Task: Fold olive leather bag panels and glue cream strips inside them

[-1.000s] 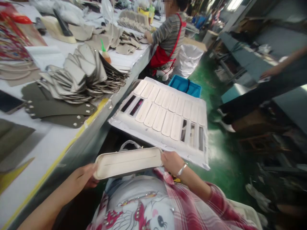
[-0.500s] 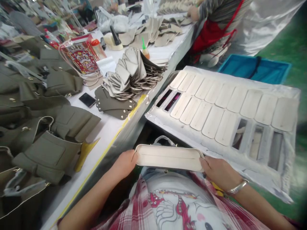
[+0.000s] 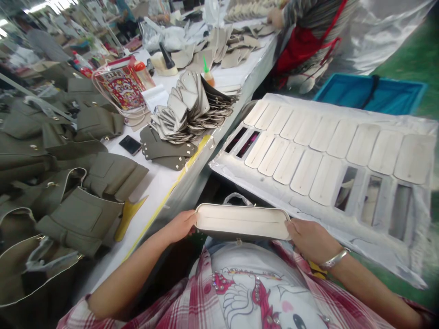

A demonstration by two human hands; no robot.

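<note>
In front of my body I hold a handbag, with a long cream rounded-end panel [image 3: 243, 218] facing up. A thin line runs along the panel's middle. My left hand [image 3: 183, 225] is closed on its left end, and my right hand [image 3: 305, 237], with a silver bracelet at the wrist, grips the right end. Below the panel a dark strip of the bag's side and a small metal fitting [image 3: 239, 241] show. Behind it, a plastic-wrapped handle [image 3: 239, 198] sticks up. The fingertips under both ends are hidden.
A white-wrapped rack [image 3: 363, 214] with rows of cream panels stands right. On the left table lie several olive handbags [image 3: 82, 217], a phone [image 3: 130, 145], a pile of cut pieces [image 3: 188, 109] and a red patterned bag [image 3: 123, 87]. Beyond are a blue tray [image 3: 346, 93] and a co-worker's hand [image 3: 275, 19].
My view has shifted slightly, so the surroundings sit a little differently. Both hands keep their hold on the bag, which has tilted a little, with the cream panel looking narrower.
</note>
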